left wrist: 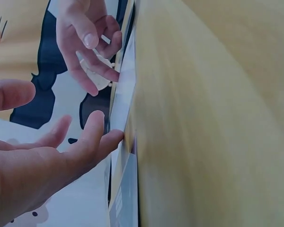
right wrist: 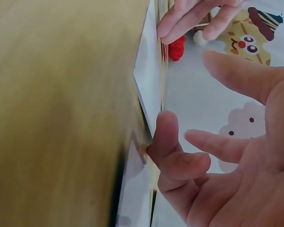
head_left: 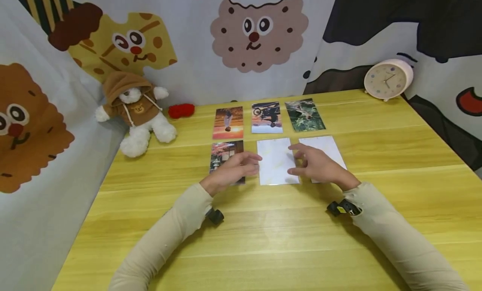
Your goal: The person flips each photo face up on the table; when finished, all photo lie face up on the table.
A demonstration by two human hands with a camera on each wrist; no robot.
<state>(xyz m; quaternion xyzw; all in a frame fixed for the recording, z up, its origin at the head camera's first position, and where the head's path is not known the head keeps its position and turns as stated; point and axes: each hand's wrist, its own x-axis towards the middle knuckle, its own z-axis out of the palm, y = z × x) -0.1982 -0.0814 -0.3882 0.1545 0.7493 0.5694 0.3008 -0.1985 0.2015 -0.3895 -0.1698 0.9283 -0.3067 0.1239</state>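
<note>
A white blank-faced card (head_left: 276,162) lies on the table between both hands. My left hand (head_left: 234,169) is at its left edge, fingers loosely bent and holding nothing, over a photo card (head_left: 220,151) with pink blossoms and a stone lantern. My right hand (head_left: 318,162) is at the opposite edge, thumb and fingers spread apart. Under it lies a second white card (head_left: 327,146), partly covered by the hand. In the left wrist view, the left hand's lower fingertips (left wrist: 114,137) come right to a card's edge. The right wrist view shows the right fingers close to the cards too.
Behind is a row of picture cards: a sunset (head_left: 228,123), a bicycle scene (head_left: 267,117) and a green scene (head_left: 305,115). A plush toy (head_left: 137,111) and a red fuzzy object (head_left: 181,111) are at the back left. A round clock (head_left: 388,80) stands back right on the wooden table (head_left: 271,245).
</note>
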